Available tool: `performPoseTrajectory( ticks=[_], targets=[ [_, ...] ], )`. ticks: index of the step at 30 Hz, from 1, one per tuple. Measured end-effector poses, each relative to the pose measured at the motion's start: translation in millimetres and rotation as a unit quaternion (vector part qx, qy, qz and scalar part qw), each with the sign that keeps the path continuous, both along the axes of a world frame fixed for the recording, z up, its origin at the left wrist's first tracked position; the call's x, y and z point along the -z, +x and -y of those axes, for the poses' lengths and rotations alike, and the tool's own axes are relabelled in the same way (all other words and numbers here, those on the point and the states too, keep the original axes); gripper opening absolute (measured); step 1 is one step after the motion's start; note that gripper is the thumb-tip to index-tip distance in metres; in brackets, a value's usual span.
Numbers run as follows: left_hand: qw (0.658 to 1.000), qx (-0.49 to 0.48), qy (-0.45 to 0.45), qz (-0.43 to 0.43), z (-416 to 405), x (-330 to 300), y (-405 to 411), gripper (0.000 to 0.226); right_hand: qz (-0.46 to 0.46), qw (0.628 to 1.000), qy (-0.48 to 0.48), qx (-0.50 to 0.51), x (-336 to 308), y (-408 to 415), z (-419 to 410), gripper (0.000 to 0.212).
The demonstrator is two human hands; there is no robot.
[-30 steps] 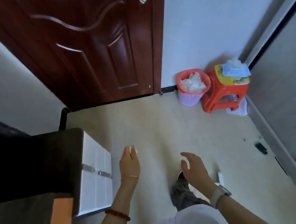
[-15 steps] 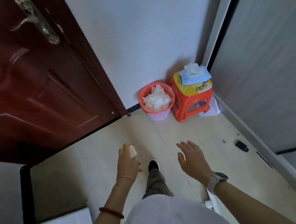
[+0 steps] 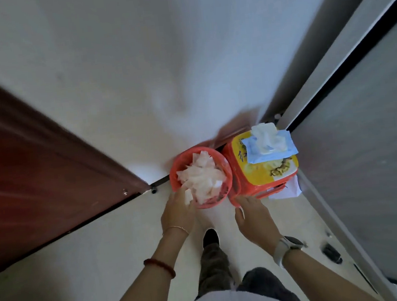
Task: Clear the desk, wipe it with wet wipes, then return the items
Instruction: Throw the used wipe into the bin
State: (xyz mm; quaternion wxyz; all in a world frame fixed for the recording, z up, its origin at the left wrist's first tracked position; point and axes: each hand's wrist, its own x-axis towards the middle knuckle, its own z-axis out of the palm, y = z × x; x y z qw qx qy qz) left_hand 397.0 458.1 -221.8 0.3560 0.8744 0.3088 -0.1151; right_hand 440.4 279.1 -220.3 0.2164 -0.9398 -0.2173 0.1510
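The stool (image 3: 251, 169) top shows a yellow printed label with dark characters I can't read — the blue wipes pack (image 3: 269, 149) covers part of it, one white sheet pulled up from its opening. My left hand (image 3: 177, 214) is at the near rim of the bin (image 3: 226, 172), its grip pinching a used wipe (image 3: 188, 196) just over the heap of white wipes inside. My right hand (image 3: 253, 215) hangs loose and holds nothing, fingertips near the stool's front leg. The bin sits touching the stool, both tucked into the corner between the white wall (image 3: 135, 71) and the grey panel (image 3: 374, 131); the dark red door (image 3: 24, 181) closes off the left. Pale floor (image 3: 93, 259) lies open beneath my arms, my shoe (image 3: 210, 238) between them. Half a second ago bin and stool were well ahead of me — now they are right under my hands, and the wipe has reached the bin.
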Motion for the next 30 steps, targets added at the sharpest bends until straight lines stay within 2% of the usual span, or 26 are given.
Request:
performPoseTrajectory(
  ticks=[3, 6, 9, 11, 14, 16, 19, 22, 25, 28, 30],
  targets=[
    [1.000, -0.011, -0.010, -0.002, -10, 57, 49, 0.028, -0.012, 1.000, 0.023, 0.004, 49, 48, -14, 0.034],
    [1.000, 0.000, -0.023, -0.017, -18, 117, 86, 0.049, -0.031, 0.999, 0.029, -0.004, 104, 86, -26, 0.043],
    [0.993, 0.047, 0.061, -0.084, -23, 170, 109, 0.075, -0.019, 1.000, 0.011, -0.022, 156, 117, -36, 0.044],
    [0.980, 0.067, 0.127, -0.140, -24, 197, 117, 0.075, -0.018, 0.998, -0.019, -0.050, 190, 135, -42, 0.047],
    [0.970, 0.071, 0.160, -0.171, -30, 209, 118, 0.069, -0.033, 0.992, -0.069, -0.097, 212, 151, -49, 0.059],
    [0.966, 0.062, 0.178, -0.178, -32, 198, 110, 0.066, -0.063, 0.985, -0.099, -0.128, 203, 154, -52, 0.064],
    [0.969, -0.009, 0.178, -0.169, -35, 155, 96, 0.061, -0.038, 0.985, -0.069, -0.156, 167, 156, -65, 0.067],
    [0.968, -0.096, 0.155, -0.172, -43, 97, 71, 0.057, -0.011, 0.976, -0.050, -0.211, 113, 150, -87, 0.055],
    [0.960, -0.173, 0.168, -0.140, -51, 27, 32, 0.054, -0.009, 0.961, -0.027, -0.274, 41, 133, -118, 0.045],
    [0.939, -0.258, 0.207, -0.091, -60, -45, -26, 0.050, 0.049, 0.930, 0.018, -0.364, -35, 99, -153, 0.038],
    [0.916, -0.319, 0.235, -0.060, -63, -86, -70, 0.047, 0.034, 0.909, 0.054, -0.411, -76, 68, -176, 0.048]
  ],
)
